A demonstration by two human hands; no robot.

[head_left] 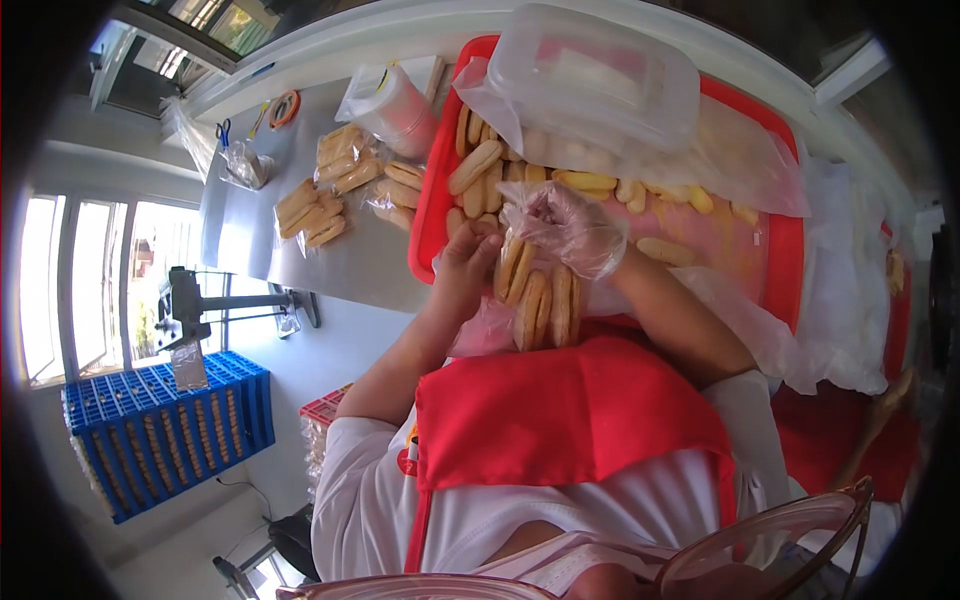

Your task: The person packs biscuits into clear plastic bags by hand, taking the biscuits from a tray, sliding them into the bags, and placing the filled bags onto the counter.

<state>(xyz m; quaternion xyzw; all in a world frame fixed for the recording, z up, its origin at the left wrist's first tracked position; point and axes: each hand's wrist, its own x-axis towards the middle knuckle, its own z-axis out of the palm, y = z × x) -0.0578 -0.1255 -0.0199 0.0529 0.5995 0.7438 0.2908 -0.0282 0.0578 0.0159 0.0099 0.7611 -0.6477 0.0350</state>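
Note:
A clear plastic bag [522, 240] with long golden finger-shaped pastries [540, 308] hangs between my hands, close to my red apron. My left hand [468, 258] is bare and pinches the bag's left side near the top. On my right hand [578, 228] is a clear plastic glove; its fingers are gathered at the top of the bag. Behind them, a red tray [432, 215] holds loose pastries [478, 168], piled at its left end and scattered toward the right on a pinkish, crumb-marked base.
A translucent plastic container [600, 80] rests over the tray's far edge. On the metal table [375, 275] lie bagged pastries [312, 212], a white tub [398, 115], blue scissors [223, 130] and orange tape [285, 108]. Blue crates [170, 425] stand at lower left. Another person's arm [880, 415] shows at right.

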